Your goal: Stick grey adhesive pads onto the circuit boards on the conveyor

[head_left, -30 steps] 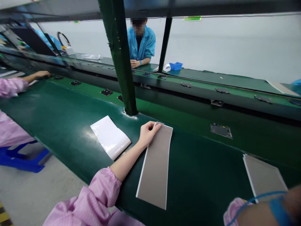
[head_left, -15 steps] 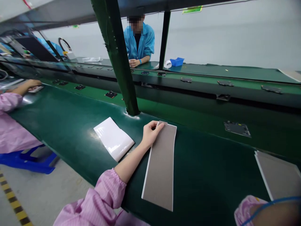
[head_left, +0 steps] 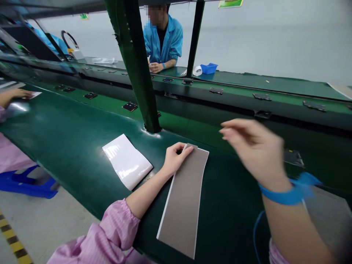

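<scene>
Editor: Where is the grey sheet (head_left: 183,205)?

Photographer: Lower centre of the frame, on the green workbench (head_left: 68,135), its top edge pinched between thumb and fingers of the left hand (head_left: 176,157).

Editor: And the right hand (head_left: 255,150)?

Photographer: Raised right of centre, blurred, the gap between fingertips and thumb narrow; whether they hold anything, I cannot tell. A blue wristband (head_left: 280,195) circles the wrist.

Editor: Nearby?

Photographer: A white sheet (head_left: 128,161) lies left of centre; a co-worker (head_left: 162,36) in a blue jacket (head_left: 174,41) is seen at upper centre.
</scene>
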Available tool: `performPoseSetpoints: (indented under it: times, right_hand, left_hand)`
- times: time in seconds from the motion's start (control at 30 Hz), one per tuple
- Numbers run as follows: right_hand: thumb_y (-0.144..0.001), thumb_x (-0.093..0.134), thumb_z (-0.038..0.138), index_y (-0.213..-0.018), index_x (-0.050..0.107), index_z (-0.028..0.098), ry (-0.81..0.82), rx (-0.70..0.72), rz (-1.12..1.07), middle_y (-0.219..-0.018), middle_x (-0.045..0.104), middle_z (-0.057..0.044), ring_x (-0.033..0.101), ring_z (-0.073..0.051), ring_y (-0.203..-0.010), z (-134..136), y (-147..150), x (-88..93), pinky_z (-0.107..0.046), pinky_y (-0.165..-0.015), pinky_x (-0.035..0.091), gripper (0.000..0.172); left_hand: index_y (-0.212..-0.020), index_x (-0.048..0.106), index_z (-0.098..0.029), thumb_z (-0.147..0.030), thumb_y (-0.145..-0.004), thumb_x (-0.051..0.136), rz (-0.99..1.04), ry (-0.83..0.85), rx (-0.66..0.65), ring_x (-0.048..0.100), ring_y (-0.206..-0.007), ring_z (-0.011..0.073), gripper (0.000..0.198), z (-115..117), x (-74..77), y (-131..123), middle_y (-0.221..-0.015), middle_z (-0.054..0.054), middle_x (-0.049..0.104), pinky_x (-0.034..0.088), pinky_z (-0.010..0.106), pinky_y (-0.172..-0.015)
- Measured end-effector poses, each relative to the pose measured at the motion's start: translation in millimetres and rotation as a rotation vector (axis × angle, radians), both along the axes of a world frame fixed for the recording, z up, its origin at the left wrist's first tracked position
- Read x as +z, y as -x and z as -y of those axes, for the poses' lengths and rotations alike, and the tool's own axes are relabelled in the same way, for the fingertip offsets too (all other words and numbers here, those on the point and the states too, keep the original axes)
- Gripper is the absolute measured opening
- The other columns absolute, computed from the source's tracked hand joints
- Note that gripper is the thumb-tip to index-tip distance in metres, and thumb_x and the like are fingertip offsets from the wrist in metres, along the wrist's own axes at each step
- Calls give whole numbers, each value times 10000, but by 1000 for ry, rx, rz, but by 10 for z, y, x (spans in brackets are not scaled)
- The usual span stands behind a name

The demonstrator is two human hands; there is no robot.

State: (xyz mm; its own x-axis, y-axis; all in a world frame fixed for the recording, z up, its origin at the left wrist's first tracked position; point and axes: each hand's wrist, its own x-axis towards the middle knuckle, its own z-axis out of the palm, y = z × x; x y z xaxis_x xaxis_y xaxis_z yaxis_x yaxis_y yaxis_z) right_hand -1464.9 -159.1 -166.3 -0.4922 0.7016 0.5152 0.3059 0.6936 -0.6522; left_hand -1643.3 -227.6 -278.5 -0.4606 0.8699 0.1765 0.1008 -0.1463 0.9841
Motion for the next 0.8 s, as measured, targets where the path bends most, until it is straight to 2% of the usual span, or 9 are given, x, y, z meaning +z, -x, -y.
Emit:
performPoseSetpoints:
  times: [0.1, 0.23, 0.47, 0.7, 0.8]
  right_hand:
    - [-854, 576, 485, -828, 686, 217, 114, 83, 141, -839, 686, -72, 624, -209, -727, -152, 248, -242, -343, -610, 500, 290]
    - [-816, 589, 498, -840, 693, 212, 247, 167, 235, -830, 690, -71, 592, -190, -670, -285, 339, -450, -324, -570, 463, 305]
    - [-790, 585, 498, -751, 681, 213, 339, 198, 310, -776, 679, -63, 593, -194, -671, -270, 322, -463, -319, -574, 443, 304]
    - [-821, 546, 513, -723, 653, 228, 265, 147, 357, -738, 666, -63, 598, -202, -664, -234, 378, -500, -321, -569, 457, 319]
    - [-808, 552, 551, -733, 664, 229, 308, 144, 370, -744, 673, -63, 601, -201, -650, -284, 432, -518, -316, -545, 451, 349]
  left_hand:
    - [-746, 699, -159, -408, -769, 690, 4, -11, 3, 606, -680, 152, 249, 9, 19, 0, -728, 29, 689, 467, 258, -651]
    - [-755, 702, -162, -389, -771, 690, 50, -22, 9, 606, -683, 150, 229, 10, 22, 3, -740, 32, 695, 474, 263, -667]
    - [-742, 699, -167, -400, -761, 702, 100, -27, -24, 610, -689, 151, 235, 3, -24, -3, -740, 32, 692, 469, 262, -657]
    - [-743, 707, -165, -404, -763, 696, 128, 14, -24, 607, -683, 151, 241, -5, -25, 10, -740, 35, 697, 464, 266, -657]
    - [-753, 708, -161, -411, -757, 698, 167, 29, -10, 609, -686, 156, 250, -31, -38, 38, -750, 40, 702, 466, 268, -653]
